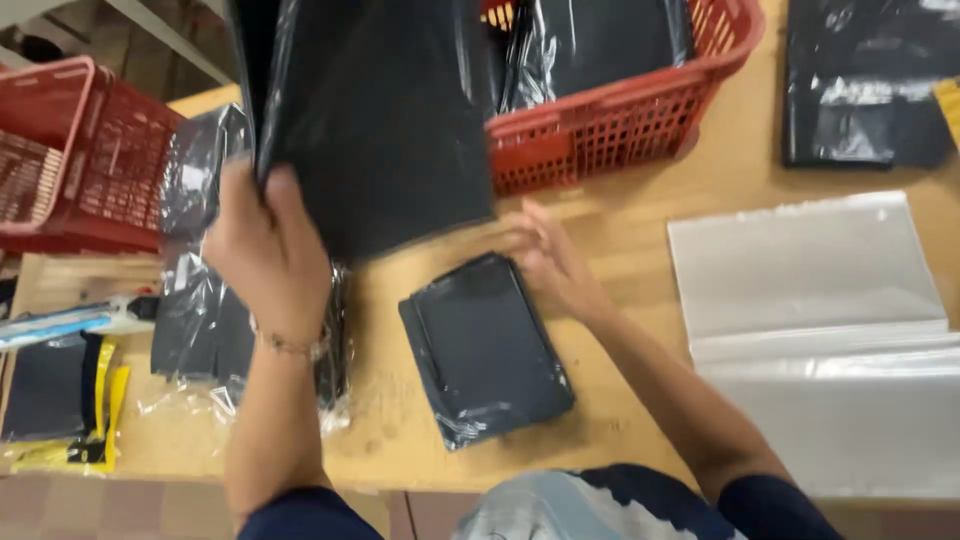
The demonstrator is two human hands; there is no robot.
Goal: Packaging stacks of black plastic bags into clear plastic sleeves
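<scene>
Head view, looking down at a wooden table [640, 250].

Left hand [265, 250] is raised above the table, fingers closed on the lower edge of a large black bagged item [380, 120]. That item hangs in the air, tilted, wrapped in glossy clear plastic; it covers part of the red basket [620, 125] behind it. There is a thin bracelet on the left wrist.

Right hand [550, 265] is low, at the table surface, touching the top right corner of a small black packet [485, 345]. Fingers are blurred; whether they grip the corner or only press on it cannot be told. The packet lies flat on the table, near centre, rotated slightly, sealed in clear film.

Around it:
- The red basket sits at the table's far edge and holds more black bagged pieces.
- A second red basket [70, 160] sits far left, partly off the table edge.
- A loose pile of clear-wrapped black items [200, 310] lies under and beside the left forearm.
- A stack of clear plastic bags [820, 330] lies flat at right, well apart from the packet.
- Dark bagged goods [865, 85] sit at the top right corner.
- Black pieces with yellow strips [65, 400] lie at the near left edge, with a blue-white package just above them.

The person wears dark sleeves, visible at the bottom edge.
</scene>
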